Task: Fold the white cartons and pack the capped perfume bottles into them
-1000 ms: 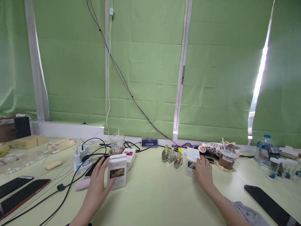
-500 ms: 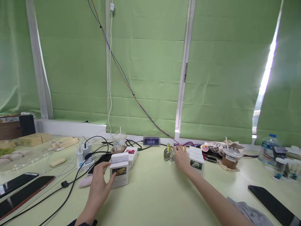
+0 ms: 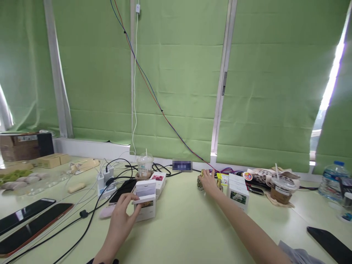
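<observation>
A small white box (image 3: 150,212) with a flower picture on its front stands near my left hand (image 3: 123,212). Thumb and fingers of that hand pinch the box's front flap, and the upper part of the box is open. My right hand (image 3: 208,182) reaches out to the far middle of the table. Its fingers curl over a small glass jar (image 3: 200,184) with a gold-coloured top, mostly hidden by the hand. Part of another shiny jar shows behind the wrist. To the right of this hand stand several white boxes (image 3: 238,198) in a row.
Another white box with a red picture (image 3: 160,183) lies behind the left one, beside a plastic cup (image 3: 145,167). Cables and a power strip (image 3: 106,189) spread on the left, near phones (image 3: 35,229). An iced drink (image 3: 282,192) and water bottle (image 3: 334,183) stand right.
The view has turned slightly left. My right hand has shifted onto the left-hand jar and covers it. My left fingers have pulled the box's front flap outward.
</observation>
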{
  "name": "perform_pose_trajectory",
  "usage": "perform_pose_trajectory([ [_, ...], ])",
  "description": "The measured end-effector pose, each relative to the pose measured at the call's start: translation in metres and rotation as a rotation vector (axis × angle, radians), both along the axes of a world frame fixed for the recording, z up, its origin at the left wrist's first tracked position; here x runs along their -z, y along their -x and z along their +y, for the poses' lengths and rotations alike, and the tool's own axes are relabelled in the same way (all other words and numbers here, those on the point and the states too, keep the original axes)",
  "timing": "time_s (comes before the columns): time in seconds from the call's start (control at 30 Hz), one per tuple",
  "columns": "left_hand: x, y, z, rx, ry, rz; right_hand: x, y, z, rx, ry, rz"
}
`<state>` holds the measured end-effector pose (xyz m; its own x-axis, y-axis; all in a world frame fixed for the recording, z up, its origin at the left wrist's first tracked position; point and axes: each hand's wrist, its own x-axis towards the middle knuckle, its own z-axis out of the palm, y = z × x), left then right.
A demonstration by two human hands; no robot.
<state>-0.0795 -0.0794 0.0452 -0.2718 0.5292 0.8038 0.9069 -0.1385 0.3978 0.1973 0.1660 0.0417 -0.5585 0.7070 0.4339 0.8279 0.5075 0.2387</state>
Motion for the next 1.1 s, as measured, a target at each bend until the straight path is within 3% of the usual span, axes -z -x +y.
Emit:
perform_pose_trajectory([
  [0.23,-0.004,-0.007,-0.005,0.013,-0.012,-0.011,0.002,0.007,0.004,0.018,0.011,-0.033],
  [0.37,-0.008,-0.016,-0.01,0.078,0.028,-0.137,-0.001,0.009,0.005,0.011,0.034,-0.066],
  [0.67,-0.014,-0.022,-0.014,0.428,0.245,-0.185,-0.017,0.021,-0.008,-0.076,0.114,-0.135],
  [0.83,-0.025,-0.043,-0.022,0.619,0.425,-0.202,-0.025,0.032,-0.022,-0.122,0.202,-0.126],
  [0.97,-0.031,-0.06,-0.025,0.798,0.462,-0.163,-0.028,0.038,-0.027,-0.12,0.327,-0.084],
  [1.1,-0.031,-0.071,-0.024,0.834,0.494,-0.169,-0.025,0.033,-0.026,-0.157,0.461,0.025],
])
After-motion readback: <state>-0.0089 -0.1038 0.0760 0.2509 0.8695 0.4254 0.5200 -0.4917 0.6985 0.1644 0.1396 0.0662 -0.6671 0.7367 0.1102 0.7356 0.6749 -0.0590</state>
